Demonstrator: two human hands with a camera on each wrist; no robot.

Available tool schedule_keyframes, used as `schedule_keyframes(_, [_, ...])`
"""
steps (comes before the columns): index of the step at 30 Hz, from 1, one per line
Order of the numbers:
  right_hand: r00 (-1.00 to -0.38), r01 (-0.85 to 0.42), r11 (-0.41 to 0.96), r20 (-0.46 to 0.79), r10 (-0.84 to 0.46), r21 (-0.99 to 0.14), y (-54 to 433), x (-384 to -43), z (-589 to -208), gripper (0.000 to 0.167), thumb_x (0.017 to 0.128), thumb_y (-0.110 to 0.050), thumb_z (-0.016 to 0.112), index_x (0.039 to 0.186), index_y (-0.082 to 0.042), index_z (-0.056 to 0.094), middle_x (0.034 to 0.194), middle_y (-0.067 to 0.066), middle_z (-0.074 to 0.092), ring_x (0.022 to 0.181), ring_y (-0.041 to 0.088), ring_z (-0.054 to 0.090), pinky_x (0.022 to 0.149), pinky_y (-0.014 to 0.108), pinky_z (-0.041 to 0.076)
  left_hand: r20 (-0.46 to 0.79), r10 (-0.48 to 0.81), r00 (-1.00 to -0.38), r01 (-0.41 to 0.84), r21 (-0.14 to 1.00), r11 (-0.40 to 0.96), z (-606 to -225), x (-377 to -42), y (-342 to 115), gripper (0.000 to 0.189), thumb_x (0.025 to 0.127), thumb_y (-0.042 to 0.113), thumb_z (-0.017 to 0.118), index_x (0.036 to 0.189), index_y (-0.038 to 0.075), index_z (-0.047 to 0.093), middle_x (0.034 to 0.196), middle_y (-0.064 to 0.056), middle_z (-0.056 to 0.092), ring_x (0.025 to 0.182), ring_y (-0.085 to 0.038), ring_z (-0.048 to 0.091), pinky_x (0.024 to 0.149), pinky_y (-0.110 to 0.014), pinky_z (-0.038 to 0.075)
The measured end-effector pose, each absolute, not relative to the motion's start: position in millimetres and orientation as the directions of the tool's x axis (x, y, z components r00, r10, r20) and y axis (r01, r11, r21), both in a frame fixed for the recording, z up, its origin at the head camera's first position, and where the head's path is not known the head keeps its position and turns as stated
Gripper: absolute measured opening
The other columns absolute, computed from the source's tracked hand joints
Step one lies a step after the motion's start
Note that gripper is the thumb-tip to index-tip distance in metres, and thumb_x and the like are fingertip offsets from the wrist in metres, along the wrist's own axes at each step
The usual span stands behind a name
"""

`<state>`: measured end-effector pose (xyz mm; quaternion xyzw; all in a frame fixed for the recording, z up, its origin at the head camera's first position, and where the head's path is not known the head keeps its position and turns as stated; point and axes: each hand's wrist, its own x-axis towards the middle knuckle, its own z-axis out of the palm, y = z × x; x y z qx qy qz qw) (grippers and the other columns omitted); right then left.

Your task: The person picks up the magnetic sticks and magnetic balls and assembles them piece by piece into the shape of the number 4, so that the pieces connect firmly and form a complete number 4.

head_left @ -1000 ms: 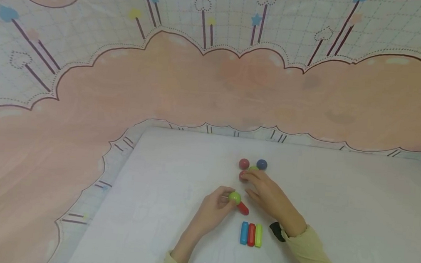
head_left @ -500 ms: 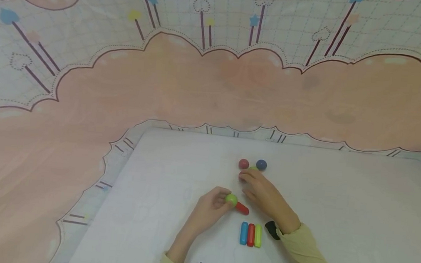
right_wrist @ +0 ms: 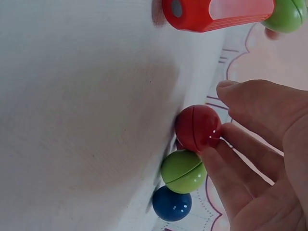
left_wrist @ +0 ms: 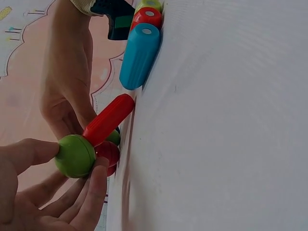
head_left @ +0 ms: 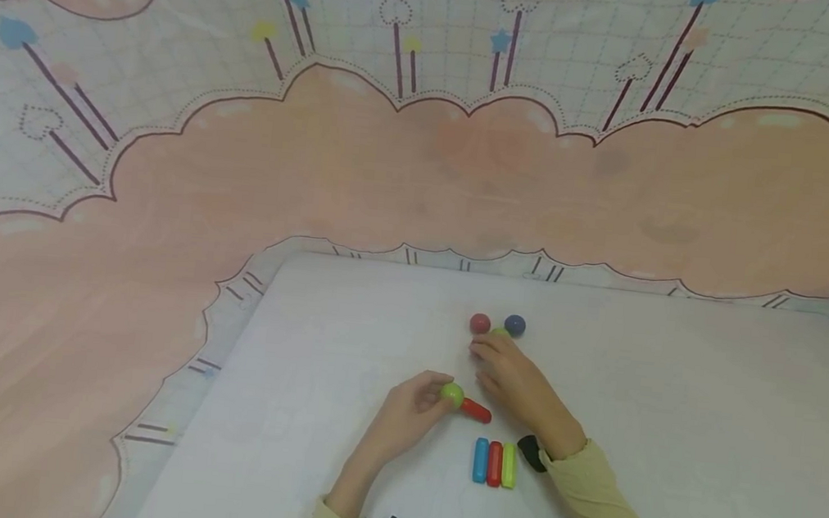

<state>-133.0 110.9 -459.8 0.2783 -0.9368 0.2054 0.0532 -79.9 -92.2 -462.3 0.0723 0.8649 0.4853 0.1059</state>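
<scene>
My left hand [head_left: 400, 422] pinches a green ball [left_wrist: 75, 156] between thumb and fingers. A red rod [left_wrist: 109, 119] is joined to that ball and slants down toward the white tabletop. Farther forward, my right hand [head_left: 522, 388] touches a red ball [right_wrist: 198, 128] with its fingertips, its thumb held apart. Against this red ball sits another green ball [right_wrist: 184, 171], with a blue ball [right_wrist: 172, 203] beyond it. A second red ball [head_left: 479, 323] lies at the back left of the group. From the head view, my right fingers mostly hide the touched ball.
Nearer the person, a blue rod [head_left: 481, 461], a red rod [head_left: 495, 463] and a yellow-green rod [head_left: 509, 465] lie side by side on the white tabletop [head_left: 283, 412]. Behind the table hangs a patterned pink and white cloth [head_left: 393, 167].
My left hand has drawn slightly left and toward the person with the green ball, and the red rod now lies flatter. My right hand has shifted slightly left over the touched red ball.
</scene>
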Motion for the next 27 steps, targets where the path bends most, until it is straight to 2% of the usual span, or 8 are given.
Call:
schedule_keyframes(8, [-0.842,-0.539,0.769,0.213,-0.496,-0.343,107.7,-136.1,-460.7,0.044,0.085,-0.007,0.076,0.127,-0.001,0.064,0.133,0.012,0.060,0.126,0.027,0.054,0.107,0.040,0.046,-0.122,0.228,-0.966,0.015,0.854,0.520,-461.6,-79.2,-94.4,0.034,0.097,0.035,0.062,0.127,0.021,0.064,0.127,-0.004,0.067,0.109,-0.024,0.067,0.090,-0.042,0.057])
schedule_keyframes(14, [-0.831,-0.557,0.751,0.254,-0.496,-0.355,105.2,-139.7,-461.8,0.040,0.084,-0.002,0.075,0.123,0.001,0.065,0.129,0.013,0.061,0.121,0.026,0.055,0.105,0.039,0.048,-0.125,0.237,-0.963,0.013,0.862,0.507,-462.9,-78.9,-95.9,0.032,0.096,0.031,0.063,0.127,0.020,0.064,0.127,-0.005,0.067,0.106,-0.022,0.069,0.087,-0.039,0.058])
schedule_keyframes(27, [-0.854,-0.521,0.752,0.249,-0.457,-0.404,101.5,-149.0,-465.4,0.029,0.089,-0.003,0.072,0.118,-0.001,0.068,0.124,0.012,0.062,0.118,0.026,0.056,0.105,0.040,0.048,-0.122,0.247,-0.961,0.021,0.862,0.507,-462.3,-79.5,-96.2,0.032,0.097,0.029,0.062,0.127,0.019,0.064,0.129,-0.005,0.066,0.105,-0.021,0.069,0.087,-0.038,0.058])
